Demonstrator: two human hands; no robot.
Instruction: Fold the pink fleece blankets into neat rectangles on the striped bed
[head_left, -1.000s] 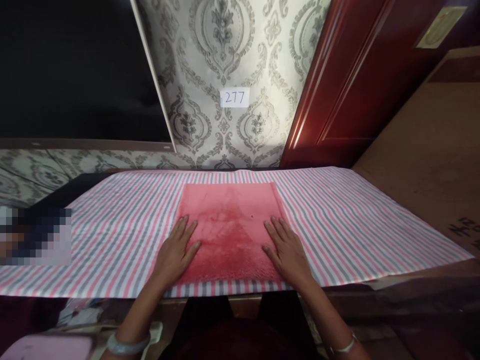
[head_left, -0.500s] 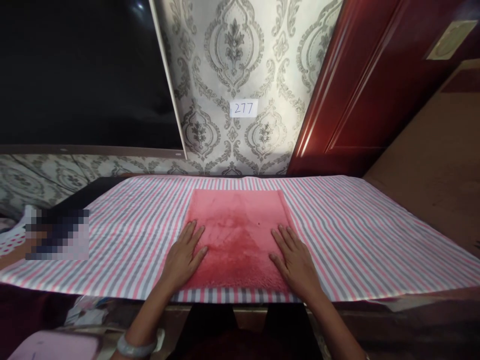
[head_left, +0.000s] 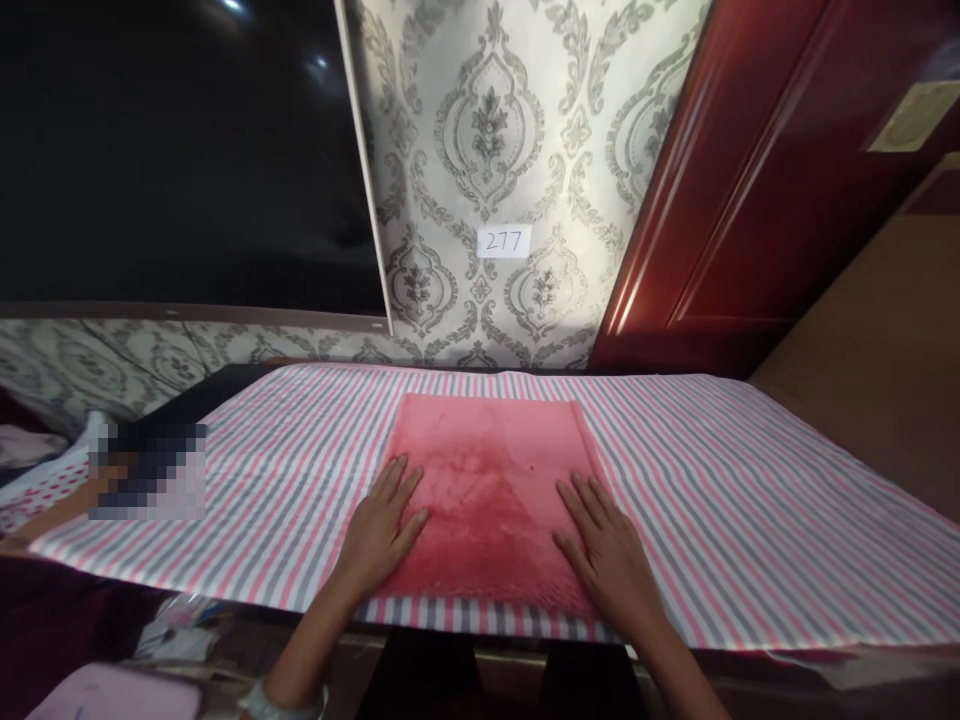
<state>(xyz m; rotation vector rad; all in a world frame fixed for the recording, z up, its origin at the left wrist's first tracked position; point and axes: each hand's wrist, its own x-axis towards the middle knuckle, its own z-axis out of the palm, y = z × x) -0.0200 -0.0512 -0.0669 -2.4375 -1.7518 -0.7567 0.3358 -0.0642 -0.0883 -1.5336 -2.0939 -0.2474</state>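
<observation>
A home room: damask wallpaper (head_left: pixel 487 130), wall-mounted dark television (head_left: pixel 180 150), red wooden door (head_left: pixel 750 180), striped-cloth-covered table (head_left: pixel 750 500).

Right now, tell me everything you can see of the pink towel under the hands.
The pink towel is a plush, fuzzy-looking rectangle, salmon pink with darker red brushed patches through its middle. It lies flat and smooth, apparently folded, on the striped cloth, near the front edge, with its sides roughly square to it. The left hand rests flat, palm down, on its left edge and the right hand on its right edge, fingers spread.
</observation>
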